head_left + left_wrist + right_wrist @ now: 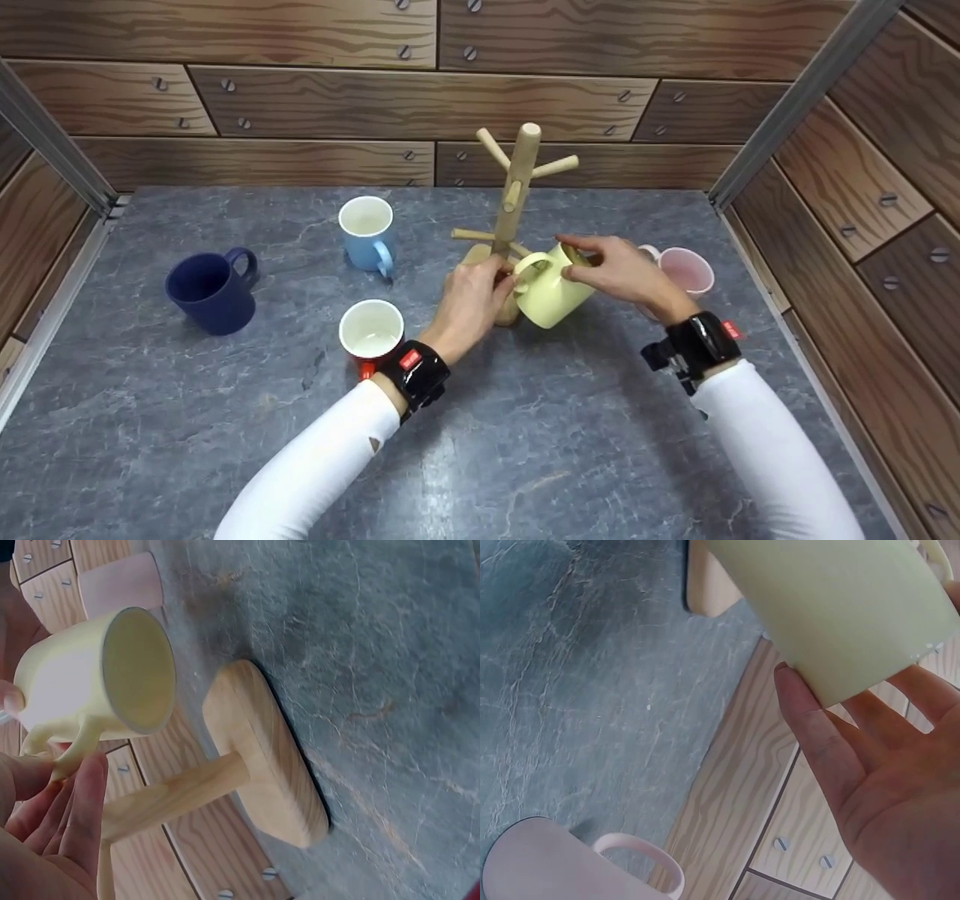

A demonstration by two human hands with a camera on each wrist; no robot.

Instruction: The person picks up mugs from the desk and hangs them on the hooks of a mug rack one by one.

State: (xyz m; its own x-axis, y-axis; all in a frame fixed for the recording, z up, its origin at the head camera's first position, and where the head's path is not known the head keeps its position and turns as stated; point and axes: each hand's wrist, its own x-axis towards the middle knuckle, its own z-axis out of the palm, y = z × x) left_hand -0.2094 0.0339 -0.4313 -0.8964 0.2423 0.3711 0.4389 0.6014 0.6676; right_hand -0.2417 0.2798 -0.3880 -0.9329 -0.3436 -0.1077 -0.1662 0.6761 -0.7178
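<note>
A pale yellow mug (551, 292) is held off the table in both hands, tilted, its mouth turned downward in the left wrist view. My left hand (476, 296) pinches its handle (79, 750) between thumb and fingers. The right hand (619, 270) grips the mug around its base end, thumb and fingers on opposite sides, as the right wrist view also shows. Right beside the mug stands a wooden mug tree (515, 187) with several bare pegs. A lower peg (517, 249) points toward the mug's handle, and the left hand partly covers the tree's base (262, 757).
Left of the tree stand a light blue mug (367, 244), a red mug (371, 330) with a white inside, and a dark blue mug (214, 296). A pink mug (686, 271) is partly hidden behind the right hand. Wood-patterned walls (322, 101) bound the grey table (525, 465).
</note>
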